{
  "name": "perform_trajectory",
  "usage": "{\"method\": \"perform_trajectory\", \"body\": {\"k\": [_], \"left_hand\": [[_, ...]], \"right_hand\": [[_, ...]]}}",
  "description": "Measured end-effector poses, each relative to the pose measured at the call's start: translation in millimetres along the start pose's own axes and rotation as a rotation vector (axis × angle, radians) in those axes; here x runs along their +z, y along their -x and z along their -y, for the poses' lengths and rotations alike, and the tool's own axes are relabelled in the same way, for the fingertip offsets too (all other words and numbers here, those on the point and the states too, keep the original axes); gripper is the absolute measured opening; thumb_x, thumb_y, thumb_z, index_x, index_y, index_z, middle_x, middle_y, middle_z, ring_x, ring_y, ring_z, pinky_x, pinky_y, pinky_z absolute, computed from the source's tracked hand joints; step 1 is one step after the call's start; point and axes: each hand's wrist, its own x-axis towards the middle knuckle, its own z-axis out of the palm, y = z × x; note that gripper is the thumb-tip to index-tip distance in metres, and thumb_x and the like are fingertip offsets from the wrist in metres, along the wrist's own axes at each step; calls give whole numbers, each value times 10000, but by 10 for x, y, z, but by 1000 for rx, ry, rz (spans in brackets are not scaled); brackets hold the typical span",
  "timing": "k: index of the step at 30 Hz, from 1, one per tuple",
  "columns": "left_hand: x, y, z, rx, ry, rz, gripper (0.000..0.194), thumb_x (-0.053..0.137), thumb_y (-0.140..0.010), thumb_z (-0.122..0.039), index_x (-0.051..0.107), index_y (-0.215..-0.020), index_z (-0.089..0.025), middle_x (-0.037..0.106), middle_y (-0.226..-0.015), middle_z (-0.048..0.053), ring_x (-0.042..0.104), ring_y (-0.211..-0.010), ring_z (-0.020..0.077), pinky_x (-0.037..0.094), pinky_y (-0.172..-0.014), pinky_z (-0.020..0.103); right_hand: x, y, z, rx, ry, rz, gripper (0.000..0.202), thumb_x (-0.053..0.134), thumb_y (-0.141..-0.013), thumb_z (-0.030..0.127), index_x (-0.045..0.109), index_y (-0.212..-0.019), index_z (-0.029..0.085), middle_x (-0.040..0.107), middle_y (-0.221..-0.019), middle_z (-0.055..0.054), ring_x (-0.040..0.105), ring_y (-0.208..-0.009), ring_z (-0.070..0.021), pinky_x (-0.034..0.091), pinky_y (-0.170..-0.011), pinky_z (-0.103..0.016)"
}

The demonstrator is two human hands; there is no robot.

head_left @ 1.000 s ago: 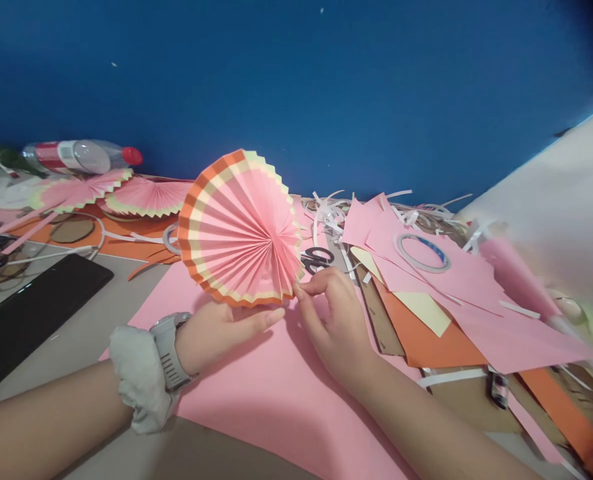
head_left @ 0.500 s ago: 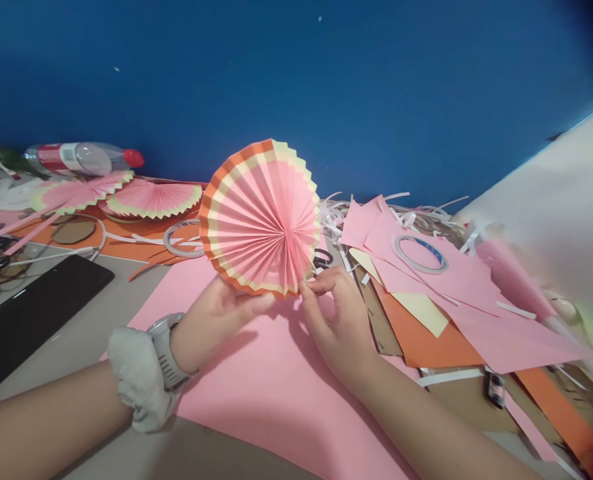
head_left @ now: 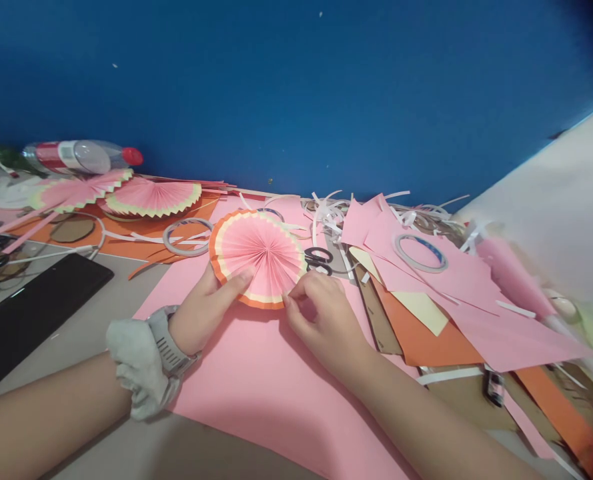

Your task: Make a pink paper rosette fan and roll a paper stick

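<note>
Gripping the pleated paper disc [head_left: 266, 243] at its lower left with the left hand [head_left: 201, 312], thumb across the front and fingers mostly hidden, while apparently pinching its lower-right rim between thumb and forefinger of the right hand [head_left: 326, 320]. Holding the disc over the large pink sheet [head_left: 271, 387], between the tape roll [head_left: 183, 253] and the black-handled scissors [head_left: 318, 249]

A plastic bottle [head_left: 83, 157] with a red cap lies on its side beside the blue wall [head_left: 296, 100]. Just in front of it are 2 pleated paper fans [head_left: 153, 198], pink with pale yellow zigzag edges. A flat black device [head_left: 41, 300] rests on the grey counter [head_left: 83, 327]. At the right, a tape roll [head_left: 441, 262] lies on loose pink sheets [head_left: 496, 327], above orange paper [head_left: 426, 343] and cardboard [head_left: 459, 403].
</note>
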Motion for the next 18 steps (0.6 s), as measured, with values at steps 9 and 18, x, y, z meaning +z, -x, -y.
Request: {"method": "perform_trajectory", "body": {"k": [9, 18], "left_hand": [[101, 114, -126, -417, 171, 210, 371, 515, -908, -372, 549, -1211, -162, 584, -1244, 102, 607, -1049, 289, 524, -888, 478], [197, 249, -131, -327, 204, 195, 299, 468, -940, -341, 599, -1164, -193, 635, -1172, 63, 556, -1128, 246, 489, -955, 432]], "right_hand": [[34, 10, 22, 41, -12, 6, 128, 453, -903, 180, 488, -782, 200, 562, -811, -15, 499, -813, -177, 338, -762, -337], [54, 36, 138, 29, 204, 10, 148, 491, -865, 287, 441, -762, 193, 537, -773, -21, 494, -776, -191, 299, -729, -342]]}}
